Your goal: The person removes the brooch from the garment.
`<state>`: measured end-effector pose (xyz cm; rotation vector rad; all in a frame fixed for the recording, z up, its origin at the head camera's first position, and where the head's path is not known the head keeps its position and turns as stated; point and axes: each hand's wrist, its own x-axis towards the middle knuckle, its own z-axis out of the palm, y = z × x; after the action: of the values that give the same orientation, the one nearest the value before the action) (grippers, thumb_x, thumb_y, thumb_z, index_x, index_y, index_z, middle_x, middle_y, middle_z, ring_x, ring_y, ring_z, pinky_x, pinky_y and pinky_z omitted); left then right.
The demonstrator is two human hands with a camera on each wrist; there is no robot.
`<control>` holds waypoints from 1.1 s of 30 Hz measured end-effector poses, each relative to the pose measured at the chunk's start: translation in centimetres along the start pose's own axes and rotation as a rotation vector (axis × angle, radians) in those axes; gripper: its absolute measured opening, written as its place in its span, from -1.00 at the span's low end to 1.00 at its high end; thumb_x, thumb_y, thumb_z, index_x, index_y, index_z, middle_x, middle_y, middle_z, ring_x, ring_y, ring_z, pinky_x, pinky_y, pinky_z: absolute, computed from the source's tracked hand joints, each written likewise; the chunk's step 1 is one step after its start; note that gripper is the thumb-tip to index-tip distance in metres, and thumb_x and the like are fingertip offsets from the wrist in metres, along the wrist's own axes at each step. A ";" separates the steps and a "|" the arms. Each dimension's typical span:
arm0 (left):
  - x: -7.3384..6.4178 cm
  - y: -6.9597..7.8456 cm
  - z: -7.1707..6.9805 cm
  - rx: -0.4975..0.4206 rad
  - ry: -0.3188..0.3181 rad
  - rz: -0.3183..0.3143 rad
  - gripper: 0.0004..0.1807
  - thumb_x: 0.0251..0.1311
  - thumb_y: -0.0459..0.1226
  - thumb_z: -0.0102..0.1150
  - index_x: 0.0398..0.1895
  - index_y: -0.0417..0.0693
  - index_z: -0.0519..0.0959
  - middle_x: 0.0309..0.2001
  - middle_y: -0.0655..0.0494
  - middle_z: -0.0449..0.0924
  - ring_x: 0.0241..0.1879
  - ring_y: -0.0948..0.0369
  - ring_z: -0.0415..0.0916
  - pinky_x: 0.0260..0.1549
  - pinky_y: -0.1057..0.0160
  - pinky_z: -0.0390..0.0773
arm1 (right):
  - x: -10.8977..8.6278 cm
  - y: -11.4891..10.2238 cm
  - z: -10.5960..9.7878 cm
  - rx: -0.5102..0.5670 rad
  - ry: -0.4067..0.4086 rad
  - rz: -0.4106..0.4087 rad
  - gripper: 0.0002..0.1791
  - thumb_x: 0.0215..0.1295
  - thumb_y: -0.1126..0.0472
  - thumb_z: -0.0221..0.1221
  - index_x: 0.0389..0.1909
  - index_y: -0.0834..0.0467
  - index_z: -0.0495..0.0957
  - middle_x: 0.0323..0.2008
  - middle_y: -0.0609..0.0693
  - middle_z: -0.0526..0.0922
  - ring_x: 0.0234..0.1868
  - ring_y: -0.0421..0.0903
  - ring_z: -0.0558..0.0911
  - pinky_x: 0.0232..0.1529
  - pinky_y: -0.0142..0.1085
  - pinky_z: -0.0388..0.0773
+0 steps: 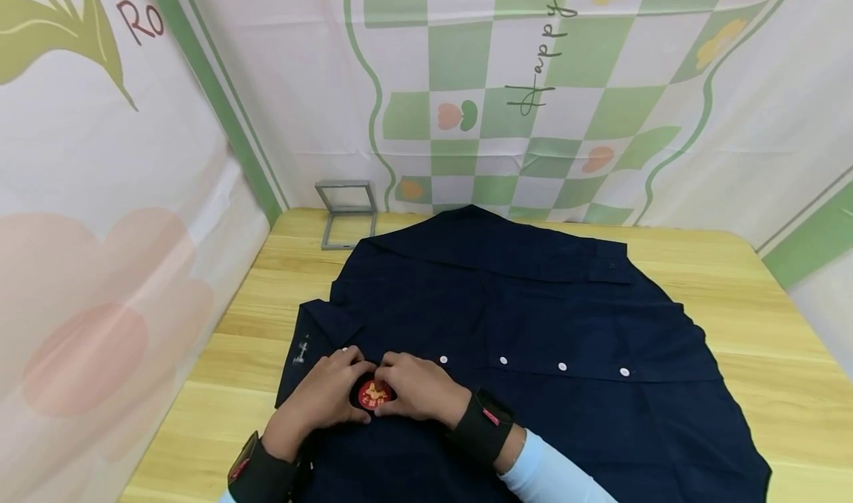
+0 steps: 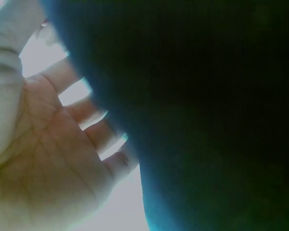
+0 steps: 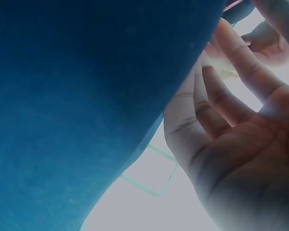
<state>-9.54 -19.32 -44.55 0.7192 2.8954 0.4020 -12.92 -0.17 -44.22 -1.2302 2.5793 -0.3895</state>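
Note:
A navy button-up shirt [image 1: 560, 318] lies spread on the table, its collar to the left and a row of white buttons [image 1: 503, 360] across it. On its chest area is a round patch [image 1: 375, 394], red with a gold design and a dark rim. My left hand [image 1: 326, 393] curves around the patch's left side, thumb below and fingers above. From the other side my right hand [image 1: 423, 388] holds the patch's edge between thumb and fingers. Dark blue cloth fills much of the left wrist and right wrist views, hiding the left fingertips [image 2: 127, 149].
A grey hinged frame [image 1: 349, 214] stands at the back left of the wooden table [image 1: 233, 370]. Behind the table hangs a printed cloth [image 1: 533, 81] in green and white checks. Another printed curtain [image 1: 120, 229] borders the left side.

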 end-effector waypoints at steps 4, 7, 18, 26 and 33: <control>0.0 0.1 -0.1 0.011 -0.001 0.005 -0.31 -0.23 0.02 0.60 0.03 -0.06 0.63 -0.20 0.15 0.43 -0.23 0.21 0.39 -0.29 0.17 0.42 | 0.0 -0.3 0.1 -0.038 0.012 -0.002 -0.66 0.11 -0.13 0.39 -0.20 -0.04 0.63 -0.18 -0.15 0.56 -0.32 -0.32 0.46 -0.41 -0.50 0.44; 0.0 0.1 -0.1 0.021 0.002 0.010 -0.31 -0.23 0.02 0.60 0.03 -0.07 0.63 -0.20 0.15 0.42 -0.23 0.21 0.38 -0.29 0.17 0.42 | -0.1 -0.5 0.1 -0.057 0.021 -0.002 -0.63 0.11 -0.13 0.39 -0.15 -0.02 0.63 -0.13 -0.15 0.59 -0.27 -0.31 0.49 -0.38 -0.50 0.47; 0.0 0.1 0.2 0.040 0.026 0.028 -0.31 -0.19 0.11 0.55 0.03 -0.01 0.64 -0.20 0.18 0.42 -0.25 0.24 0.37 -0.31 0.21 0.42 | -0.3 -0.6 0.3 -0.145 0.029 -0.047 -0.57 0.17 -0.16 0.34 0.03 -0.10 0.64 -0.04 -0.14 0.60 -0.14 -0.25 0.56 -0.24 -0.46 0.56; 0.1 0.2 0.3 0.068 0.041 0.024 -0.29 -0.23 0.08 0.58 0.03 -0.03 0.63 -0.21 0.16 0.42 -0.24 0.21 0.38 -0.30 0.18 0.43 | -0.1 -0.5 0.5 -0.163 0.043 -0.050 -0.58 0.14 -0.16 0.36 -0.01 -0.11 0.66 -0.07 -0.14 0.60 -0.20 -0.27 0.54 -0.30 -0.47 0.54; 0.0 0.3 0.4 0.065 0.030 0.002 -0.27 -0.23 0.08 0.58 0.05 -0.05 0.63 -0.18 0.13 0.43 -0.22 0.19 0.40 -0.27 0.15 0.45 | -0.1 -0.6 0.3 -0.152 0.032 -0.043 -0.57 0.13 -0.15 0.37 0.01 -0.10 0.65 -0.06 -0.12 0.61 -0.22 -0.27 0.55 -0.32 -0.46 0.54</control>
<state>-9.33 -19.01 -44.84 0.7325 2.9485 0.3228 -12.36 -0.50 -44.30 -1.3412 2.6555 -0.2265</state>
